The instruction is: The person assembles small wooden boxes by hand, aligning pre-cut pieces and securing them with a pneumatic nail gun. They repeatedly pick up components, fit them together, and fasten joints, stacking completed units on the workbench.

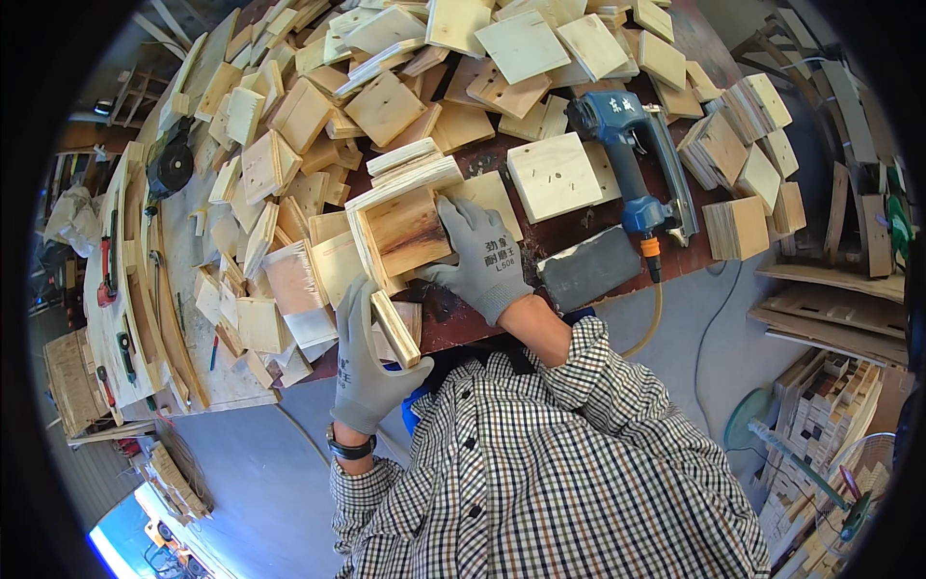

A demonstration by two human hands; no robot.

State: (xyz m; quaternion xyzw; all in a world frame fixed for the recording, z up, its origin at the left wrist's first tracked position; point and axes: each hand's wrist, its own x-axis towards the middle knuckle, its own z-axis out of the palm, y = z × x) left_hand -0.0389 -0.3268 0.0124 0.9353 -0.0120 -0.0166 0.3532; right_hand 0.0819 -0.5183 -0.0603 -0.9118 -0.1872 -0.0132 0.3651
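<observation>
Both of my hands wear grey gloves. My left hand (365, 362) is at the table's front edge, its fingers closed round a small, thick plywood block (395, 331) seen edge-on. My right hand (480, 253) grips the right side of a square wooden board (402, 232) with a dark brown stain. Pale plywood strips (405, 181) border that board at its top and left; whether they are joined to it I cannot tell. Right of my right hand lies a dark grey flat block (590, 267). A blue nail gun (627, 154) rests on the table beyond it.
Loose square plywood pieces (386, 108) heap across the far and left table. Stacked blocks (719, 150) stand at the right. A hose (656, 309) runs from the nail gun over the front edge. Hand tools (106, 270) lie far left; a green fan (752, 417) stands lower right.
</observation>
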